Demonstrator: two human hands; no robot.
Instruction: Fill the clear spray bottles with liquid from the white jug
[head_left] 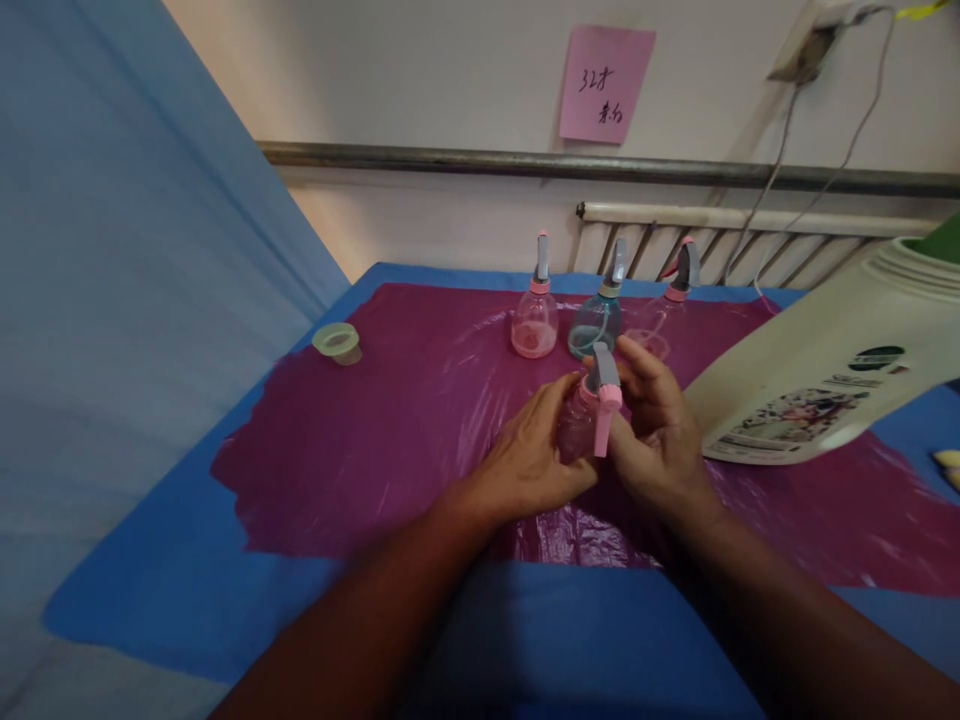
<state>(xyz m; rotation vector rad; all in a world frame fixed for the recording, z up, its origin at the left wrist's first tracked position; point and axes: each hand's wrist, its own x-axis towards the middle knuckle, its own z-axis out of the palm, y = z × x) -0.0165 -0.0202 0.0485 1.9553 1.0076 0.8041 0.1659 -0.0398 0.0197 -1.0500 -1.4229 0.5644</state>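
Observation:
Between my two hands, a clear pink spray bottle (576, 425) with a grey and pink trigger head stands above the purple plastic sheet. My left hand (529, 450) wraps round the bottle's body from the left. On the other side, my right hand (664, 430) curls about the bottle just under the spray head, its thumb by the pink trigger part; some of its grip is hidden. Just beyond are a pink spray bottle (534, 325), a blue spray bottle (596, 322) and another clear pink spray bottle (660, 315), which my right fingers partly cover.
A large white jug (795, 400) with a printed label leans in at the right. On the left lies a small pale green cap (337, 342). The purple sheet (360, 450) covers a blue table cloth (187, 570). A blue curtain (135, 250) hangs left; a pipe (450, 160) crosses the wall.

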